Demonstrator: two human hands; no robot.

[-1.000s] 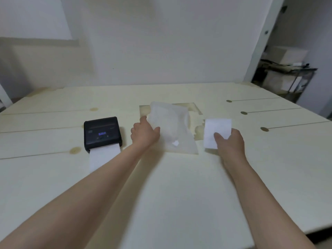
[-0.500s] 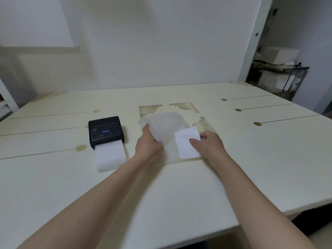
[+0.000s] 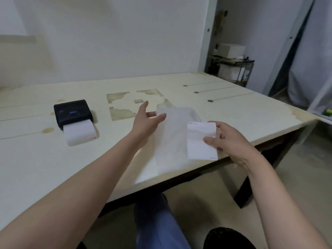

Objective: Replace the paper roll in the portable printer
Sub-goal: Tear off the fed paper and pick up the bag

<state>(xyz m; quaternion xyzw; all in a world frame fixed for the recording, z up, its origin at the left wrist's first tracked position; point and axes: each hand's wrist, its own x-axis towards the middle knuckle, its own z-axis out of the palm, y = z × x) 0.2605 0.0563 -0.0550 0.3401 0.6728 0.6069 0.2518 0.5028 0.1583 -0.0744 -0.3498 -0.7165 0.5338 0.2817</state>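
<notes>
- Black printer [image 3: 72,111] on pale wooden table [image 3: 36,159], well left of both hands; small lit blue display on top, text unreadable.
- White paper strip [image 3: 80,134] out of printer's near side, flat on table, small red mark at its near right corner, too blurred to read.
- Right of printer, left hand [image 3: 146,121] spread wide, fingers apart, gripping nothing; fingertips at or just short of left edge of bag [image 3: 172,139], contact not clear.
- Translucent white bag hanging right of printer, between the two hands, lower end over table's near edge.
- Farther right of printer, right hand [image 3: 231,142] closed on white paper sheet [image 3: 201,141]: thumb on sheet's front at right edge, fingers behind.
- Sheet upright, facing camera, overlapping bag's right side; whether right hand pinches bag as well cannot be told.
- Red logo at sheet's top left corner and tiny print at bottom right, both illegible.
- No roll shape discernible through bag.
- Brown stains and cut-out marks on table behind bag, right of printer.
</notes>
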